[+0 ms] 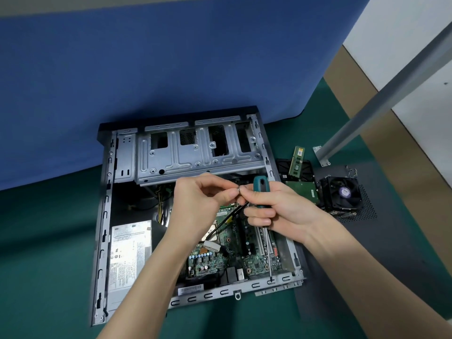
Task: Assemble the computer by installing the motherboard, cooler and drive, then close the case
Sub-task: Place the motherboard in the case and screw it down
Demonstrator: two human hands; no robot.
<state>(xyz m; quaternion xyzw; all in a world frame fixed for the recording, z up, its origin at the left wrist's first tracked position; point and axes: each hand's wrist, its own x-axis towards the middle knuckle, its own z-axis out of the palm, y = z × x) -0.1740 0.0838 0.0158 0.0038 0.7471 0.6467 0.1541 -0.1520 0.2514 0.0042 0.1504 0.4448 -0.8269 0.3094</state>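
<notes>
We see the open case (105,216) lying flat on the green tabletop (49,241). The motherboard (254,260) sits inside the case, in its near right part. The grey power box (129,255) sits in the near left part.

Our hands meet just above the case. The right hand (276,206) grips the screwdriver (261,185), fingers curled round its green and black handle. The metal tip points down at the near edge of the case. The left hand (195,204) pinches a small silver bit (238,189) in its fingertips. It may be a screw, but it is too small to tell.

Just right of the case lie the drive (302,189) and a memory stick (296,161). The cooler (341,192) sits further right of the case, on a dark panel (362,211).
</notes>
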